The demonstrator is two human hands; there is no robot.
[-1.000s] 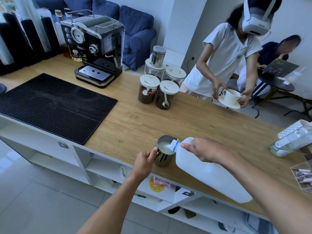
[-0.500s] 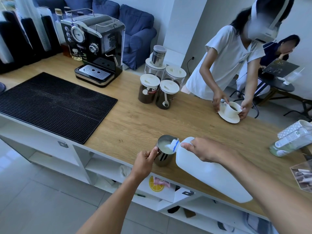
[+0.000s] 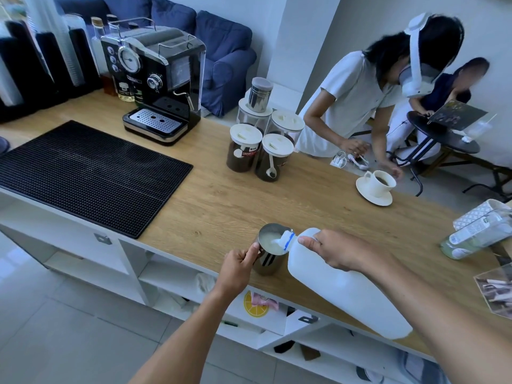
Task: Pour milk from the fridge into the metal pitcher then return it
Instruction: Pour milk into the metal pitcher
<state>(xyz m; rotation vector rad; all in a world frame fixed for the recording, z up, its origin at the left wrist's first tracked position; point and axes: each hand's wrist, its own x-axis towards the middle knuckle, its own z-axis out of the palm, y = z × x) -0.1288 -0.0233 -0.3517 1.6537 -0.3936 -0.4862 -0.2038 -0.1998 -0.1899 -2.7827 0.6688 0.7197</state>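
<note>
Countertop (image 3: 210, 206) of pale wood carries everything here, from the black ribbed mat (image 3: 83, 173) at the far left and the espresso machine (image 3: 158, 84) behind it. Next come four lidded jars (image 3: 260, 145) (two hold dark grounds). Near the front edge stands the metal pitcher (image 3: 270, 249), upright and holding white milk. The left hand (image 3: 238, 266) is closed around its handle side, thumb against the rim. The milk jug (image 3: 346, 286) lies steeply tipped, its long axis running from lower right to upper left, the base raised over the counter's front edge. Its blue-ringed spout points down-left into the pitcher's mouth; whether it touches the rim is hard to tell. The right hand (image 3: 336, 249) grips the jug near its neck from above. Farther right, a cup on a saucer (image 3: 378, 187) sits by another person's hand.
</note>
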